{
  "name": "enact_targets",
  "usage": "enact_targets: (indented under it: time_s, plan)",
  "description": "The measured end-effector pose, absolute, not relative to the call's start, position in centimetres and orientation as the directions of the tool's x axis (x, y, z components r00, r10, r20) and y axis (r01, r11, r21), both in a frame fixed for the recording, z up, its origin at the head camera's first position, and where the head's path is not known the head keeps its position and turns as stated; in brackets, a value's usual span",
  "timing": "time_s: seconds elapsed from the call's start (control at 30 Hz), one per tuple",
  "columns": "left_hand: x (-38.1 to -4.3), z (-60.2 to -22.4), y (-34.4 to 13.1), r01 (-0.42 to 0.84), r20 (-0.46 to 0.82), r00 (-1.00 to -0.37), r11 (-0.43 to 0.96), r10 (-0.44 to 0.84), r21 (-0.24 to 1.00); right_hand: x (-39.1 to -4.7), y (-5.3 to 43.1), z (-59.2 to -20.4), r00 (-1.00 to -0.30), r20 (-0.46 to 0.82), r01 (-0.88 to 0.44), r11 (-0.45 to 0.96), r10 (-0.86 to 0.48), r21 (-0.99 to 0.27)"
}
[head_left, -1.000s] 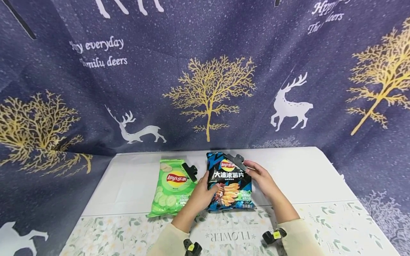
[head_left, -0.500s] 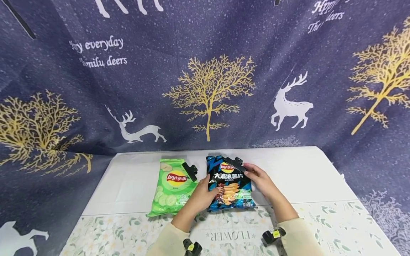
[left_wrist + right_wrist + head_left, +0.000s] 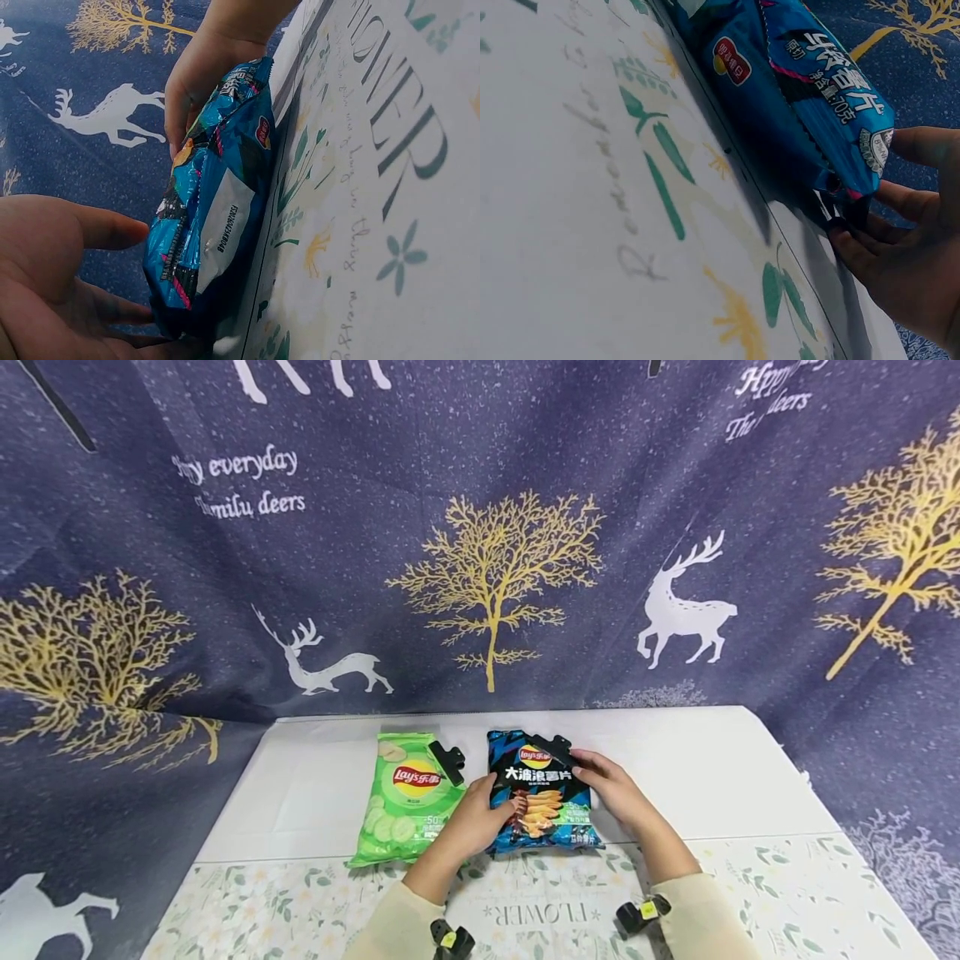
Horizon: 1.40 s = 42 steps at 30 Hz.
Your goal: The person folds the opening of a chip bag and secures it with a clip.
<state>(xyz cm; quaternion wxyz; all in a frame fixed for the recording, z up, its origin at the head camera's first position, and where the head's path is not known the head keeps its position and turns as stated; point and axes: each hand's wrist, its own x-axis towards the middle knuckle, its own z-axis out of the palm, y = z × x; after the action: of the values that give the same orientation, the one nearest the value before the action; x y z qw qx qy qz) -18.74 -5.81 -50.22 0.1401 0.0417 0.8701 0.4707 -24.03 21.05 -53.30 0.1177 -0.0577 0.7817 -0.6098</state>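
Observation:
A black-and-blue bag of potato chips (image 3: 542, 817) lies face up at the middle of the table, with a black clip (image 3: 552, 749) set slantwise across its top right corner. My left hand (image 3: 474, 822) grips its left edge, thumb over the front. At the right edge, just below the clip, my right hand (image 3: 617, 789) holds the bag between thumb and fingers. The right wrist view shows those fingers (image 3: 855, 251) reaching beneath the bag's side. Left of it lies a green bag of potato chips (image 3: 393, 806), with another black clip (image 3: 447, 763) on its top right corner.
The white table (image 3: 315, 793) has a floral cloth (image 3: 255, 902) along its near side, printed with the word FLOWER. Behind the table hangs a dark blue curtain (image 3: 420, 468) with deer and golden trees. My left forearm passes close to the green bag's lower right.
The top of the black-and-blue bag has come down a little toward me, both hands staying on its sides. The green bag has stayed in place.

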Motion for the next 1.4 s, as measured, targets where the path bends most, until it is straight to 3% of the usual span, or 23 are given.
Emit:
enact_targets:
  time_s: [0.83, 1.4]
  plan:
    - [-18.9, -50.7, -5.4, -0.022, -0.159, -0.967, 0.557, 0.198, 0.83, -23.9, 21.0, -53.3, -0.968, -0.142, 0.088, 0.251, -0.206, -0.964]
    - [-19.4, -50.1, -6.5, 0.029, -0.067, -0.981, 0.477, 0.183, 0.878, -23.6, 21.2, -51.9, -0.993, -0.049, 0.018, 0.274, -0.106, -0.962]
